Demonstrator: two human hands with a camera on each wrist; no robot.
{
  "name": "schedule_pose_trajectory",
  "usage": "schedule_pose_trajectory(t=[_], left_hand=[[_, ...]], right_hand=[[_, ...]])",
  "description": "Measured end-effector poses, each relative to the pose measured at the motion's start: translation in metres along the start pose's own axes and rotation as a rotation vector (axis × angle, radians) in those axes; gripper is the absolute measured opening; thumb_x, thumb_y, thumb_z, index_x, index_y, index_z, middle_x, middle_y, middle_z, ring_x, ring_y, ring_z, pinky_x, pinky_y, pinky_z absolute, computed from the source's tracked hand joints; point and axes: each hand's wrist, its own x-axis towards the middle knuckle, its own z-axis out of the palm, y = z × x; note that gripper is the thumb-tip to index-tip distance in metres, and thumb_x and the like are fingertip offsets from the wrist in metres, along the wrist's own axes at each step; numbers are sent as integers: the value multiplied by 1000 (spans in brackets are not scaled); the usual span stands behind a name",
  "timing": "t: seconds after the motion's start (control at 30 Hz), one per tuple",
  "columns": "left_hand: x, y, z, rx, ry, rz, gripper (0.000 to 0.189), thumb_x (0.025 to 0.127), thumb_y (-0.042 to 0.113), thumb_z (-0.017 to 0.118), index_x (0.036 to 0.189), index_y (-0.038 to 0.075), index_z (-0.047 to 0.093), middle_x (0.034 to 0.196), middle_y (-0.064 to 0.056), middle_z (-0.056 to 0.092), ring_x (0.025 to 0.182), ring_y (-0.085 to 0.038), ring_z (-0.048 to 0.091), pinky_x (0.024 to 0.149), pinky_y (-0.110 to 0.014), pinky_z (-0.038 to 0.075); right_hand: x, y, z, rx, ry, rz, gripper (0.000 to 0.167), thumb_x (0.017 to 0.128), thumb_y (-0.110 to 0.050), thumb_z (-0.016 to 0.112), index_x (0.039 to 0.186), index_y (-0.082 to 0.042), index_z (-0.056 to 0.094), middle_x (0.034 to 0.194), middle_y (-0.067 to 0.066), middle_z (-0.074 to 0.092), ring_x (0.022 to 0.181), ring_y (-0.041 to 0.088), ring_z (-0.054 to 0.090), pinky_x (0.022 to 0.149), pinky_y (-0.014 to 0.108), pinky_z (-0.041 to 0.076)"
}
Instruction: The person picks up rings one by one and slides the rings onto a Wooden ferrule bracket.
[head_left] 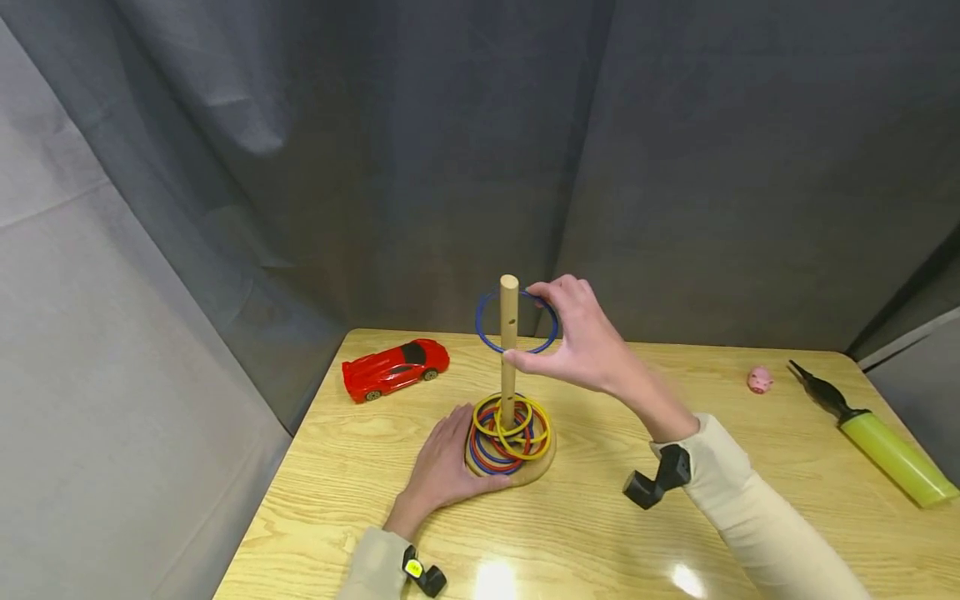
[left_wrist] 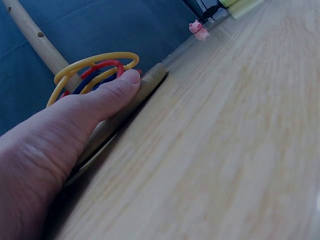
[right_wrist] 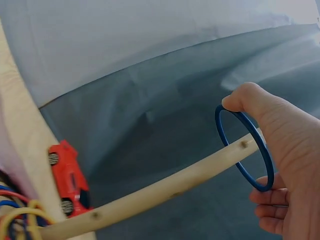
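Observation:
My right hand (head_left: 581, 337) pinches a blue ring (head_left: 481, 327) between thumb and fingers, high at the upper end of a wooden peg (head_left: 509, 312). In the right wrist view, the peg's tip shows within the ring's opening. The peg stands upright on a round wooden base (head_left: 542, 471). Several yellow, red and blue rings lie loosely stacked about its foot, a yellow ring (head_left: 548, 433) among the top ones. Around the left and front of the base, my left hand (head_left: 442, 467) holds it, the thumb (left_wrist: 112, 95) lying along its edge.
A red toy car (head_left: 395, 369) is at the table's back left. Farther right are a small pink pig toy (head_left: 760, 380) and a yellow-green hand pump (head_left: 892, 454) with a black nozzle. Dark curtains (head_left: 450, 167) hang just behind the table's back edge.

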Motion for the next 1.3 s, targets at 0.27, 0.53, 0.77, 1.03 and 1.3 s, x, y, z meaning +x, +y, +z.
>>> schedule_pose_trajectory(t=[0.27,0.53,0.77,1.03,1.3], left_hand=[[2,2,0,9,-4,-5,139,67,97,62,167,10,21,170,-8,31,159,-25,24,129,-46,26],[2,1,2,26,0,0,137,68,97,60,167,9,22,170,-8,31,159,-25,24,128,-46,27],[0,2,0,31,-10,-19,139,67,99,59,167,11,22,170,-6,31,159,-23,23,129,-44,26],[-1,4,1,48,-20,-18,138,68,98,59,167,11,21,171,-5,30,159,-23,22,129,-43,25],[2,7,0,52,-11,7,137,70,97,58,167,8,20,171,-7,28,159,-24,22,129,-43,25]], right_hand=[[-25,20,38,-7,-49,49,86,71,-56,88,134,-4,61,113,8,57,111,28,48,90,46,49],[-49,37,68,9,-56,74,83,70,-56,89,132,-6,64,114,8,60,110,26,50,92,45,49],[-68,51,90,9,-69,101,84,71,-58,88,131,-6,63,111,5,59,110,26,50,90,45,49],[-87,66,115,14,-103,176,85,70,-61,88,130,-6,64,119,10,58,114,26,48,92,45,50],[-97,77,131,10,-107,209,91,71,-64,86,134,-4,62,135,14,56,124,34,49,102,54,45]])
